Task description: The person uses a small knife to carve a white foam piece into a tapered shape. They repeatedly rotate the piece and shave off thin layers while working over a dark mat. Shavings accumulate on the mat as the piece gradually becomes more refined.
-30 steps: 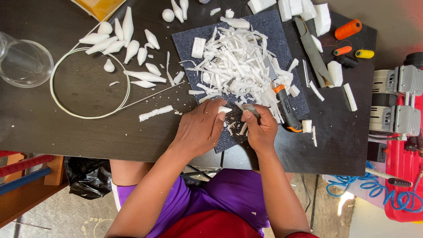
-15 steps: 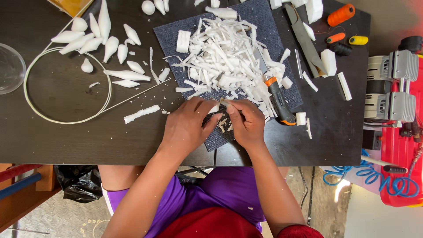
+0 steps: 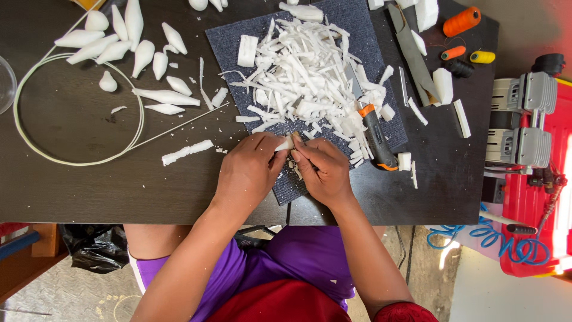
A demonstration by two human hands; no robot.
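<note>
A small white foam piece (image 3: 285, 144) sits between the two hands, above the near edge of the dark mat (image 3: 339, 36). Its long axis runs roughly left to right in the view, with a slight tilt; the visible end points toward the right hand. The left hand (image 3: 247, 173) closes around the foam piece, fingers curled on it, so most of the piece is hidden. The right hand (image 3: 322, 170) is also closed, its fingertips pinched on something thin that touches the foam piece; what it holds I cannot tell, because it is too small to see.

Just beyond the hands lies a big pile of white shavings (image 3: 304, 77) on the mat. At the right edge of the pile rests a knife (image 3: 375, 134) with a black and orange handle, its handle toward the person. A short rough foam stick (image 3: 187, 152) lies on the tabletop (image 3: 89, 185) to the left of the left hand. Farther left are many smooth drop-shaped foam forms (image 3: 143, 56) and a thin white ring (image 3: 77, 110). At the far right corner stand thread spools (image 3: 462, 21), orange, yellow and black.

Compared with the earlier frames, both hands stay at the same place on the mat and keep the same grip; only the view has shifted, so the tabletop appears lower and more to the left.
</note>
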